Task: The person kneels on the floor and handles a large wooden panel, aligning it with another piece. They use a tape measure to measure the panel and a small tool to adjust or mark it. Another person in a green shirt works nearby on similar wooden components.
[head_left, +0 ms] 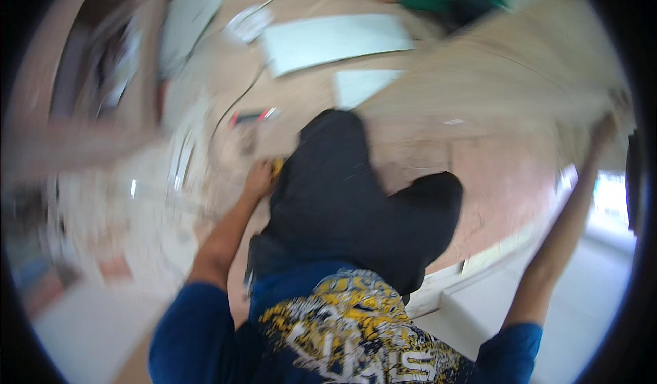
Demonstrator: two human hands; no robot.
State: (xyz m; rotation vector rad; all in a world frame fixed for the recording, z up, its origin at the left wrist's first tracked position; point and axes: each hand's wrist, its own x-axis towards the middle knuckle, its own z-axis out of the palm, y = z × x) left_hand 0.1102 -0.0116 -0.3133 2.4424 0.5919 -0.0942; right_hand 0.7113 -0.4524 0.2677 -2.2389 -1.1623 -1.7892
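Observation:
My left hand (260, 177) is low beside my left knee, its fingers curled on a small yellow object (277, 167) whose kind I cannot make out. Far out to the right, my right arm is stretched out and my right hand (605, 128) grips the edge of a large light-brown board (479, 76). The board slants across the upper right and overlaps a white panel piece (363, 86). Motion blurs the right fingers.
A red and black tool (253, 116) lies on the floor near a dark cable (239, 98). Beyond are a larger white panel (335, 40) and a clear plastic bag (248, 24). Another person in a green sleeve (428, 0) is at the top. A wooden frame (147, 62) stands at left.

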